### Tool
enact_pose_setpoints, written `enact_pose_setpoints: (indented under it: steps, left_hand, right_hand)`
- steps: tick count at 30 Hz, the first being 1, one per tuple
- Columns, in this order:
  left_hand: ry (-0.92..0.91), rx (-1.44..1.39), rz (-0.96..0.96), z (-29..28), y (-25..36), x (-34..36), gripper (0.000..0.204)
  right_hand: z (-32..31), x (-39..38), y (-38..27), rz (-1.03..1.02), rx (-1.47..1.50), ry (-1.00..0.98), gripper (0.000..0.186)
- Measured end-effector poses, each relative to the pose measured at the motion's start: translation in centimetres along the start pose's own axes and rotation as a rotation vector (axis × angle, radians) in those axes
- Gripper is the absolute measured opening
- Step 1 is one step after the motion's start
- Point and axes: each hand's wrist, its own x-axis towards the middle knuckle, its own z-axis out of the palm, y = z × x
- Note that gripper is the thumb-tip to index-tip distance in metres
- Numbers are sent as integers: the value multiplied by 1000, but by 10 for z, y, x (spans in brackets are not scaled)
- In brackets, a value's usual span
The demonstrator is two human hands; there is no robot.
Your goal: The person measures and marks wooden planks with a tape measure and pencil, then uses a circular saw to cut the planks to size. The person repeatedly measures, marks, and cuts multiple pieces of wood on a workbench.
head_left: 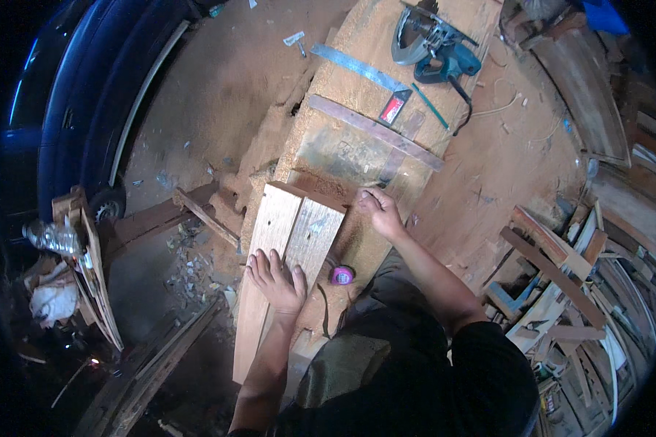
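Two pale timber boards lie side by side on the sawdust-covered workbench: a left board and a greyer right board. My left hand rests on them, palm down with fingers spread. Just right of their far ends is my right hand, its fingers curled together. Whatever it may hold is hidden or too small to make out. A pink tape measure sits against the right board, near my body. Farther up the bench, a long thin wooden strip lies crosswise.
A circular saw with its cord, a try square and a green pencil occupy the bench's far part. Scrap timber is piled at right. A dark blue vehicle stands at left, near a wooden stand holding a plastic bottle.
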Motion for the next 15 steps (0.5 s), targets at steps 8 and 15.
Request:
enact_pose_setpoints:
  steps: [8,15]
  left_hand:
    - [-11,60,17,7,0,2,68]
    - [-37,56,45,10,-1,6,69]
  right_hand:
    - [12,28,-1,-135,-345,-218,33]
    - [15,39,12,-16,-294,-347,41]
